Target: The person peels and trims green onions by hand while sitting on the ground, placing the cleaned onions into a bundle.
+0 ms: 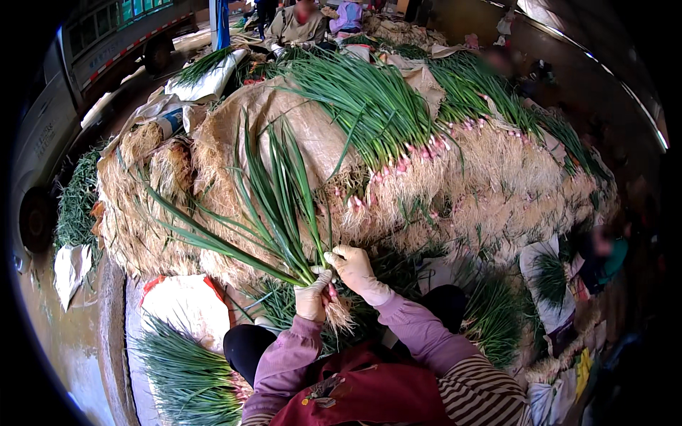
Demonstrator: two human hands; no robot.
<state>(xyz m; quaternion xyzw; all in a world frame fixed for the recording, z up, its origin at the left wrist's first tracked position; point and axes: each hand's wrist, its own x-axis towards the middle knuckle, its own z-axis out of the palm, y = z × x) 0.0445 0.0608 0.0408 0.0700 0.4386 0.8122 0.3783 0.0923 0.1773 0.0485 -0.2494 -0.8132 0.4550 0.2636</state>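
A small bunch of green onions (pixel 278 206) is in my gloved left hand (pixel 311 298), gripped just above the bulbs. Its long leaves fan out away from me, some drooping to the left, while pink bulbs and pale roots (pixel 339 314) hang below the fist. Beside it, slightly higher and to the right, my gloved right hand (pixel 354 271) pinches at a stalk on the bunch's right side. The fingertips of both hands are close together, and the exact spot of the right pinch is small.
A large heap of green onions (pixel 483 170) rises ahead, roots facing me, partly under tan sacking (pixel 263 106). More onions lie at lower left (pixel 181 369) beside a white sack (pixel 188 305), and at right (pixel 494 319). A truck (pixel 106 53) stands far left; other people (pixel 295 25) sit behind the heap.
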